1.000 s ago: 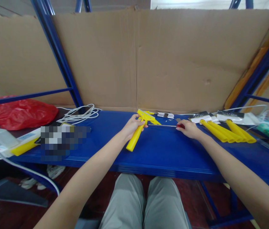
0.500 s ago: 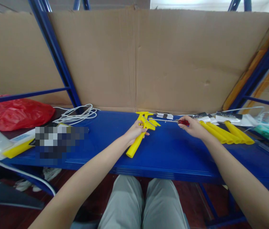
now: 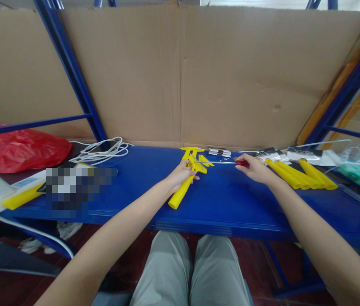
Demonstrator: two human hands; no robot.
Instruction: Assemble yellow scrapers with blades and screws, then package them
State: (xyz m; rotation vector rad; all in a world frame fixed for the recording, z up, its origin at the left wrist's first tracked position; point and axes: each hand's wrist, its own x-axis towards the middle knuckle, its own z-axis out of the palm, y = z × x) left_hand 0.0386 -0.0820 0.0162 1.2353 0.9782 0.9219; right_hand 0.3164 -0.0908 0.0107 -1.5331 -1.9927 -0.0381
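My left hand (image 3: 182, 173) is closed around a yellow scraper (image 3: 180, 194), just below its head, with the tubular handle pointing down toward the table's front edge. My right hand (image 3: 252, 168) grips the red handle of a screwdriver (image 3: 221, 162). Its long metal shaft lies almost level, and the tip meets the scraper's head near a screw; whether it sits in the slot is too small to tell. Behind the head lie more yellow parts (image 3: 193, 149), partly covered by it. Small white bits (image 3: 226, 159) are scattered close to the shaft.
A small stack of white-and-black packs (image 3: 219, 152) lies at the back of the blue table (image 3: 231, 204). Several yellow tubes (image 3: 297, 176) rest at right beside my forearm. White cable (image 3: 109, 151), a red bag (image 3: 23, 148) and a pixelated patch are at left. Cardboard (image 3: 180, 76) walls the back.
The right hand and screwdriver have shifted slightly left, toward the scraper head. The left hand keeps its hold. The whole view has moved a little.
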